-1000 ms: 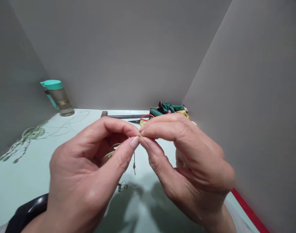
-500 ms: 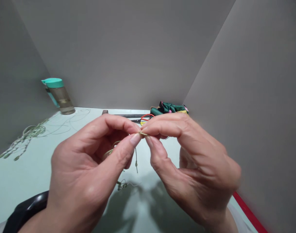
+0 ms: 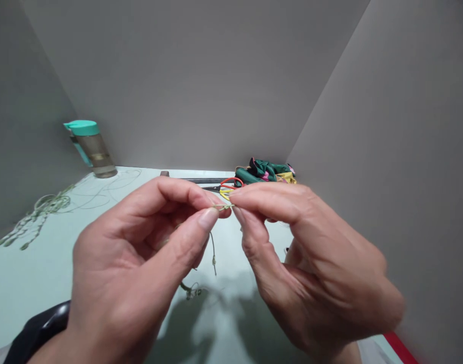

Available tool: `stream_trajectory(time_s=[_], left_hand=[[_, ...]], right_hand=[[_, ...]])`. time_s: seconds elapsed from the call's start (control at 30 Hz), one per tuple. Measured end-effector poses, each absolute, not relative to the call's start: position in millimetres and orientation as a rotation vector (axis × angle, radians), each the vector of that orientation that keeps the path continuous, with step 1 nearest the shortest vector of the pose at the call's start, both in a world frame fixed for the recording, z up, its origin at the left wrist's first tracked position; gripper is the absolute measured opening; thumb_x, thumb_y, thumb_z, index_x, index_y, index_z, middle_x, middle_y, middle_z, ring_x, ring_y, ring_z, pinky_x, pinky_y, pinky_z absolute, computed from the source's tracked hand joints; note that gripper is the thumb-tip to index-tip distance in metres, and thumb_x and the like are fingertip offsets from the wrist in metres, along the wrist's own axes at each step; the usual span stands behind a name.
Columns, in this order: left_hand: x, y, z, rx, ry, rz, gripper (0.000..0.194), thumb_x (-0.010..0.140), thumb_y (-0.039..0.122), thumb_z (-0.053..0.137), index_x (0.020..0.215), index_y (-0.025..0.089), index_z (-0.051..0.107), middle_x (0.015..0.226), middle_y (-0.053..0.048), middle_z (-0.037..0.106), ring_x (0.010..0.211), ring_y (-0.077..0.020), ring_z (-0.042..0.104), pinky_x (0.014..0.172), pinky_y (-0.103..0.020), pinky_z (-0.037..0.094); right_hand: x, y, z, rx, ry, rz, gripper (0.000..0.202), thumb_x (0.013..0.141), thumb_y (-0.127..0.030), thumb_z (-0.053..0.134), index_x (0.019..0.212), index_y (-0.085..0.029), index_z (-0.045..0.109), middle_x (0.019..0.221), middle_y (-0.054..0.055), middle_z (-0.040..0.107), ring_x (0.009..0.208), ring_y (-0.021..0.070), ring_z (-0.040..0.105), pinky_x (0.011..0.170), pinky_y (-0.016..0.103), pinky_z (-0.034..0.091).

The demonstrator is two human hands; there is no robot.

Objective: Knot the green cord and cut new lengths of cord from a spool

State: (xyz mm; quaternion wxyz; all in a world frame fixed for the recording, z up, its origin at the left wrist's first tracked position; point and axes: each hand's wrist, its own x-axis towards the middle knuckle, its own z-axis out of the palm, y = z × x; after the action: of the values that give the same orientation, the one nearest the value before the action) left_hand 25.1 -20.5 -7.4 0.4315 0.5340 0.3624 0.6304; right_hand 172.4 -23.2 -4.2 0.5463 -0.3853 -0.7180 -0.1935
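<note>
Between my two hands a thin pale-green cord (image 3: pixel 224 206) is stretched in a short span, with what looks like a small loop or knot in it. My left hand (image 3: pixel 151 253) pinches one end between thumb and index finger. The other end sits in the thumb-and-finger pinch of my right hand (image 3: pixel 303 253). Below the left fingers hangs a knotted cord end (image 3: pixel 214 259). Lower still, a small tangle of knotted cord (image 3: pixel 193 291) shows just above the table. The rest of the cord is hidden behind my left hand.
A bundle of braided green cords (image 3: pixel 45 210) lies at the left. Behind it stands a bottle with a teal lid (image 3: pixel 96 151). Scissors with red and yellow handles (image 3: pixel 227 188), a dark bar (image 3: pixel 201 180) and green fabric (image 3: pixel 261 172) lie at the back. Grey walls (image 3: pixel 201 91) enclose the table.
My right hand has moved slightly right, away from the left. The gap between the fingertips is wider, and more of the cord shows there.
</note>
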Motion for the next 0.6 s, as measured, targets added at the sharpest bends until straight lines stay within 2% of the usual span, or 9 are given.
stream_trajectory(time_s=[0.1, 0.2, 0.33, 0.47, 0.6], left_hand=[[25, -21, -8, 1.356, 0.909, 1.607, 0.007, 0.085, 0.027, 0.083, 0.084, 0.026, 0.076, 0.087, 0.003, 0.071, 0.051, -0.0029, 0.042, 0.047, -0.009, 0.047], [25, -22, -6, 1.364, 0.914, 1.611, 0.007, 0.086, 0.027, 0.082, 0.084, 0.026, 0.076, 0.086, 0.001, 0.071, 0.052, -0.0038, 0.046, 0.046, -0.010, 0.045], [25, -21, -2, 1.292, 0.888, 1.572, 0.006, 0.084, 0.024, 0.082, 0.083, 0.024, 0.076, 0.085, 0.000, 0.072, 0.048, -0.0016, 0.044, 0.041, -0.009, 0.039], [26, -17, 1, 1.199, 0.843, 1.536, 0.008, 0.081, 0.020, 0.083, 0.077, 0.022, 0.076, 0.079, 0.000, 0.071, 0.043, -0.0001, 0.041, 0.038, -0.009, 0.037], [26, -16, 4, 1.165, 0.802, 1.495, 0.011, 0.080, 0.022, 0.084, 0.075, 0.022, 0.075, 0.073, 0.000, 0.068, 0.045, -0.0032, 0.045, 0.038, -0.012, 0.037]], right_hand=[[172, -22, -5, -0.893, -1.707, -0.485, 0.011, 0.103, -0.014, 0.062, 0.097, -0.017, 0.070, 0.092, -0.002, 0.080, 0.088, 0.0079, 0.073, 0.088, 0.021, 0.058], [173, -23, -6, -0.896, -1.685, -0.434, 0.011, 0.104, -0.015, 0.060, 0.096, -0.019, 0.065, 0.090, -0.004, 0.078, 0.084, 0.0065, 0.072, 0.086, 0.020, 0.058], [174, -29, -6, -0.873, -1.681, -0.310, 0.010, 0.102, -0.011, 0.059, 0.098, -0.020, 0.059, 0.090, -0.005, 0.076, 0.078, 0.0081, 0.071, 0.080, 0.025, 0.061], [175, -33, 3, -0.818, -1.738, -0.302, 0.016, 0.093, -0.001, 0.061, 0.096, -0.016, 0.064, 0.088, 0.001, 0.077, 0.084, 0.0145, 0.074, 0.084, 0.032, 0.063], [178, -34, 10, -0.794, -1.836, -0.306, 0.014, 0.091, -0.005, 0.067, 0.097, -0.016, 0.073, 0.097, 0.004, 0.080, 0.085, 0.0155, 0.073, 0.080, 0.029, 0.063]])
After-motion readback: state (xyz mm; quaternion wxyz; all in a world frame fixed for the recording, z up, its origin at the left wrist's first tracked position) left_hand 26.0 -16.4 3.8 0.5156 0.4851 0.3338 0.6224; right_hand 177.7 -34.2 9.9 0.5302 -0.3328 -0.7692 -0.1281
